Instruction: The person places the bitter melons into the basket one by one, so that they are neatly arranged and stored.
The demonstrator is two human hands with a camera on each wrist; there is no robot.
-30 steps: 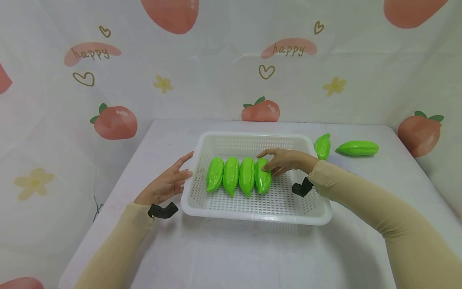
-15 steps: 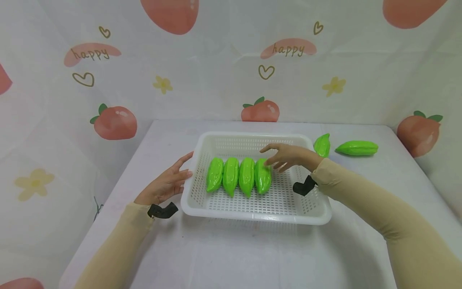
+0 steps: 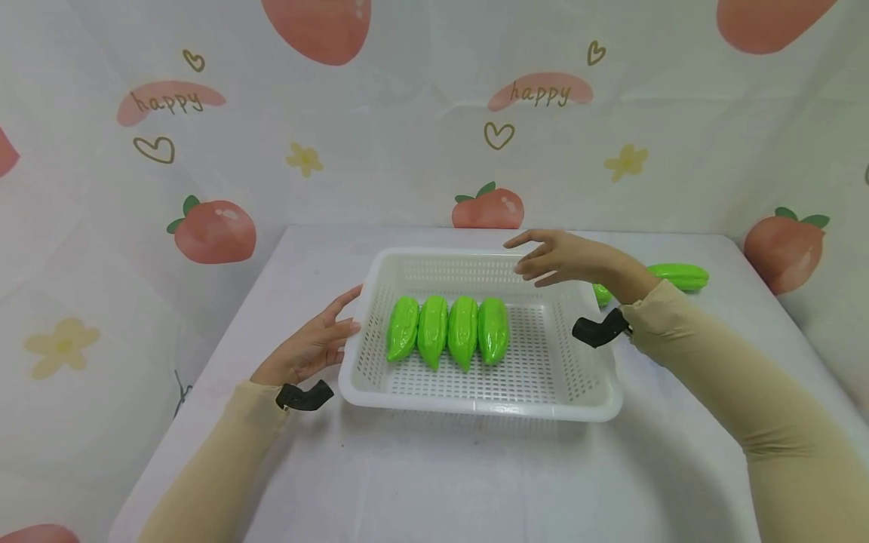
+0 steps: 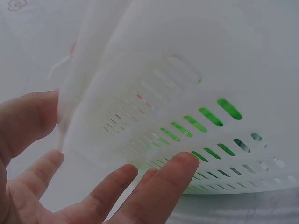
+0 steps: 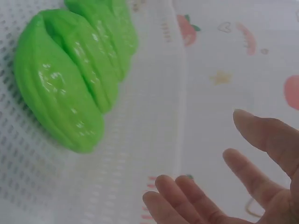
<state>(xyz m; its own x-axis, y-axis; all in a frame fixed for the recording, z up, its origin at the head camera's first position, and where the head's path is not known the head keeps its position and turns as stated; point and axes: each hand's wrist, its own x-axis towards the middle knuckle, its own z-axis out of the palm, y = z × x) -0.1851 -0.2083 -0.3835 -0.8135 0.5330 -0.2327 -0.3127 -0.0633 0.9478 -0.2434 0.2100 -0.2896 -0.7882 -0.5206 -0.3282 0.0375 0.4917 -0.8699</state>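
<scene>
Chg. noted: R hand (image 3: 566,256) has lifted off the fourth green piece (image 3: 492,332) and is up near the far rim, fingers apart, nothing held. Judged: that pc. is released; it lies at the R end of a row of four in the white basket (image 3: 482,408) on the desk (image 3: 421,475). L hand (image 3: 308,347) touches the basket's L end, fingers apart. Outside, to R: one green pc. (image 3: 682,276), plus another (image 3: 601,294), mostly hidden by R arm. Writing: "happy" x2 on backdrop (image 3: 394,136); no brand/label legible.
</scene>
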